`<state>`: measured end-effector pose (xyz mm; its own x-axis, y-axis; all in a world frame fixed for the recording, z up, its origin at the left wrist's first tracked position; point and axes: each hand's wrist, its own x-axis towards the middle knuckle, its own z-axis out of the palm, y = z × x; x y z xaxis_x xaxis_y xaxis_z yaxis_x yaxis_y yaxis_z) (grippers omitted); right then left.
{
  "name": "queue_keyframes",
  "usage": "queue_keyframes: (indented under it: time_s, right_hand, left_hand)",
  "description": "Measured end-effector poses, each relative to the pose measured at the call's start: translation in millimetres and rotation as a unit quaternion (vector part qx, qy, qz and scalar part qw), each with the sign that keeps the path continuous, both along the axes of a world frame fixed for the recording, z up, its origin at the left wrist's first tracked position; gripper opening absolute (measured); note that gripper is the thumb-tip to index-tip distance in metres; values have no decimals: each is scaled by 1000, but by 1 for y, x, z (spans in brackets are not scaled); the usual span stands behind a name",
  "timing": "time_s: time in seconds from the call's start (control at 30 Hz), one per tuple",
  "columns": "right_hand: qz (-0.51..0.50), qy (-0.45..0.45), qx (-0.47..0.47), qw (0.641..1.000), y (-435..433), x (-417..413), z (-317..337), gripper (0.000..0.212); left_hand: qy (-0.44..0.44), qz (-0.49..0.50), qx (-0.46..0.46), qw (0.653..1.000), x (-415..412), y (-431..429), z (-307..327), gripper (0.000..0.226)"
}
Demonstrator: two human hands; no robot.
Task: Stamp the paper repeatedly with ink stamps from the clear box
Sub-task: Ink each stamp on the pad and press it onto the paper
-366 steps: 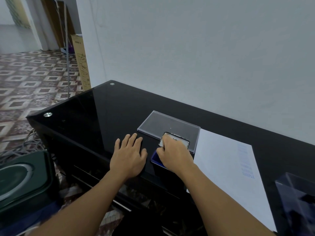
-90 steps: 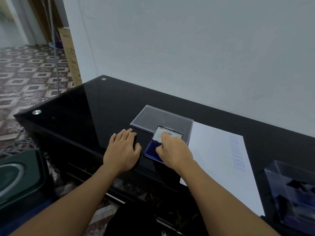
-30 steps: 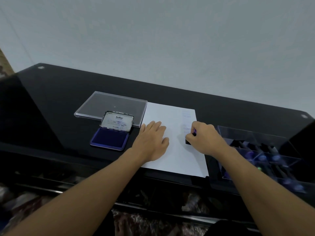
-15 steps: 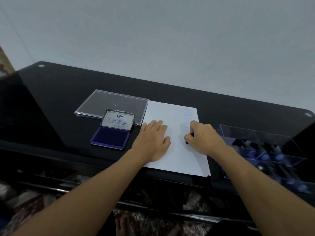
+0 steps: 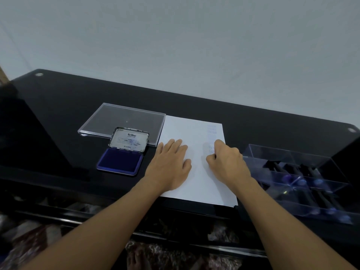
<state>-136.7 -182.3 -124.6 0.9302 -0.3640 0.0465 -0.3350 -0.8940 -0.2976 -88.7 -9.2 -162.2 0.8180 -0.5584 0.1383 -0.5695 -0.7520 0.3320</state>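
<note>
the paper (image 5: 196, 131) lies flat on the black glass table (image 5: 64, 98). its long axis runs from the person toward the wall, leaning a little to the left at the far end. its near short edge sits at the table's front edge. a column of faint blue prints (image 5: 212, 131) runs down along its right long edge.

the left hand (image 5: 169, 164) lies palm down on the paper's left half, fingers straight and close together, pointing away from the person. it holds nothing and only presses the sheet. the right hand (image 5: 227, 162) is on the right half, knuckles up. its fingers are curled tight with the thumb against the forefinger, pinching a stamp that is all but hidden under them, so its direction cannot be told.

the paper's far left corner touches or just meets a flat clear lid (image 5: 120, 119). in front of that lid is an open ink pad (image 5: 119, 162), its blue pad facing up and its labelled cover (image 5: 129, 140) tilted back against the lid. to the right of the paper, just beside its right edge, stands the clear box (image 5: 292, 152). it is split into compartments, with dark, blurred stamps (image 5: 303, 180) lying in them.

a band of black glass shows between the paper's far edge and the wall. a wider stretch shows left of the lid and ink pad. the two hands are near each other with white paper between them.
</note>
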Motion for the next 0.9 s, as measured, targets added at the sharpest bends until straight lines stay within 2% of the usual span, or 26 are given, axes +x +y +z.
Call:
queue_keyframes:
  time_s: [0.6,0.9]
  right_hand:
    - [11,-18,10,1000,0,-2,-5,27]
    - [-1,-13,5,1000,0,1,-5,20]
  left_hand:
    - [-1,3,9,1000,-1,0,1,51]
    - [8,3,11,1000,-1,0,2,53]
